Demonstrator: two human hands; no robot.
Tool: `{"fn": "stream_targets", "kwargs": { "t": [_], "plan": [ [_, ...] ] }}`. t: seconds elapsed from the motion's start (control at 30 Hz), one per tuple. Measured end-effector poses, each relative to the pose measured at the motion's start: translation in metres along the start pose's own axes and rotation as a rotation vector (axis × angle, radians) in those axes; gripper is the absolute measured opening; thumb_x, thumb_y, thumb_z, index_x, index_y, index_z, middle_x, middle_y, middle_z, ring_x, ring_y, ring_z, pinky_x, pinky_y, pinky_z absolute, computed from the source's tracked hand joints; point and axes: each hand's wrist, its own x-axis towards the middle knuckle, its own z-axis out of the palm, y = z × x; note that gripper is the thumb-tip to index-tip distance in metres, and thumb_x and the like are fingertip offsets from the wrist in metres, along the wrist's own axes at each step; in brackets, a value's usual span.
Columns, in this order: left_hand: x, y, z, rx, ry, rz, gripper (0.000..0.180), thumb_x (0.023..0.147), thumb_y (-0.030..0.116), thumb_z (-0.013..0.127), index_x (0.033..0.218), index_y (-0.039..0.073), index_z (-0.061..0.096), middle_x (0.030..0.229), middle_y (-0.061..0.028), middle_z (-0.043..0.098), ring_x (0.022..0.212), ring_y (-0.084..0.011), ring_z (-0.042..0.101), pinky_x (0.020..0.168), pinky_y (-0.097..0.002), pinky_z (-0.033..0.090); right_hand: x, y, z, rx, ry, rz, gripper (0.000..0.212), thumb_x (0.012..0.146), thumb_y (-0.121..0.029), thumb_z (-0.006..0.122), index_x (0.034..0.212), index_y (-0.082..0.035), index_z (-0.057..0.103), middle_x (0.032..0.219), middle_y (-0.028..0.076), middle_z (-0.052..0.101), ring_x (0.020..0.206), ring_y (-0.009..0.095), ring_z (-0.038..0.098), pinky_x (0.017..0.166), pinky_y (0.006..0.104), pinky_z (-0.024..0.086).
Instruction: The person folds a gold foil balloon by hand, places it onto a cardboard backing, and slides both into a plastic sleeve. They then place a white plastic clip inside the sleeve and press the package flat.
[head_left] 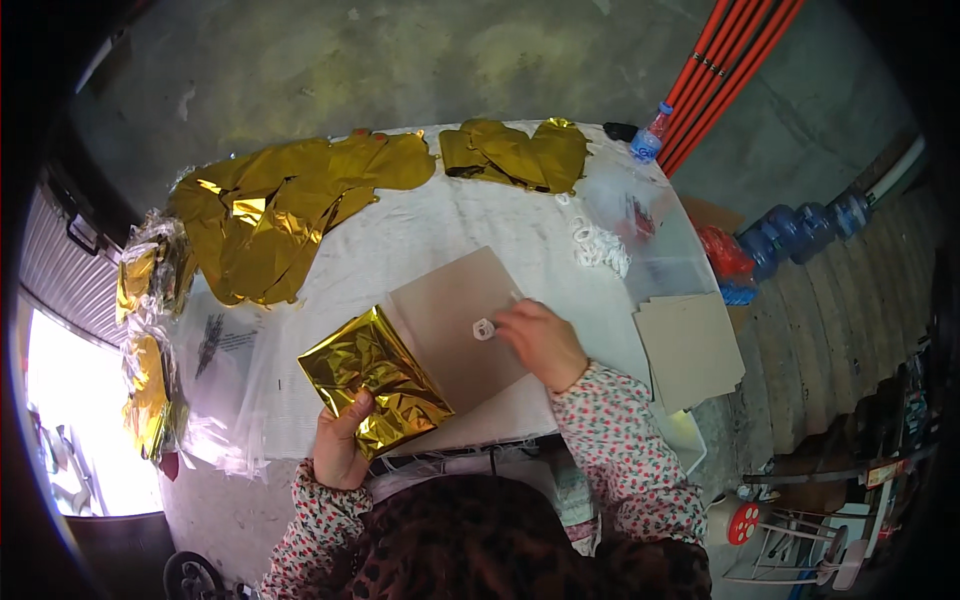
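The table (400, 235) is carrying a white cover. A large gold foil sheet (260, 210) is spreading across its far left part. Along the left, clear plastic bags (232, 385) are lying flat; one is showing a dark streaked motif beside small dark print, too small to read. A second gold foil piece (510, 158) is lying at the far edge. A grey-brown sheet (440, 305) is lying at a slant near the table's middle. The folded gold foil (385, 350) is sitting at the near left of this sheet, adjoining its edge. A stack of grey cards (690, 345) is resting at the right.

The left hand (342, 440) is gripping the folded foil, thumb on top; its other fingers are hidden. The right hand (540, 340) is curling its fingers over the grey-brown sheet's right side; whether they are pinching anything cannot be told.

A pile of white pieces (600, 250) is lying farther back. A bottle (650, 135) is standing at the far right corner, bearing a blue label with pale marking. A small white piece (484, 329) is lying on the grey-brown sheet, just beside the right fingertips.
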Motion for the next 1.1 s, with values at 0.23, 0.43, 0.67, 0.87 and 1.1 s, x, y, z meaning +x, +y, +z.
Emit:
{"fn": "stream_targets", "kwargs": {
  "t": [0.23,0.43,0.67,0.87,1.1],
  "plan": [
    [0.009,0.005,-0.007,0.027,0.005,-0.071,0.031,0.091,0.009,0.059,0.121,0.003,0.052,0.104,-0.0067,0.063,0.095,-0.0187,0.061,0.086,-0.0366,0.053,-0.023,-0.014,-0.022,-0.101,-0.040,0.408,0.032,0.080,-0.020,0.071,0.103,-0.002,0.058,0.090,0.016,0.061,0.086,0.034,0.060,0.073,0.0420,0.049],
    [0.015,0.012,-0.014,0.086,-0.032,-0.145,0.033,0.091,0.004,0.059,0.123,0.001,0.054,0.114,-0.0088,0.064,0.101,-0.0188,0.061,0.089,-0.0347,0.050,-0.037,-0.052,-0.016,-0.072,-0.076,0.377,0.031,0.079,-0.017,0.071,0.103,-0.003,0.058,0.093,0.016,0.061,0.085,0.035,0.061,0.072,0.0407,0.050],
    [0.014,0.021,-0.003,0.068,-0.020,-0.159,0.031,0.090,0.004,0.059,0.121,0.001,0.056,0.113,-0.0096,0.064,0.100,-0.0189,0.063,0.086,-0.0359,0.054,-0.014,-0.070,0.016,0.033,-0.051,0.122,0.028,0.077,-0.012,0.070,0.102,-0.005,0.059,0.098,0.011,0.058,0.091,0.032,0.059,0.073,0.0399,0.051],
    [0.029,0.017,-0.009,0.167,-0.077,-0.223,0.036,0.093,0.003,0.054,0.128,0.000,0.047,0.119,-0.0118,0.060,0.106,-0.0246,0.061,0.091,-0.0387,0.052,-0.013,-0.062,0.013,0.177,0.004,0.169,0.023,0.080,-0.008,0.068,0.101,-0.002,0.061,0.092,0.012,0.060,0.082,0.028,0.062,0.068,0.0348,0.051],
    [0.046,0.007,0.036,0.228,-0.105,-0.346,0.032,0.089,0.005,0.060,0.119,-0.005,0.055,0.108,-0.0131,0.065,0.095,-0.0224,0.065,0.086,-0.0362,0.053,-0.014,-0.039,-0.015,0.409,0.185,0.365,0.011,0.088,-0.004,0.061,0.097,0.001,0.065,0.084,0.009,0.063,0.071,0.015,0.060,0.063,0.0246,0.046]
  ]
}}
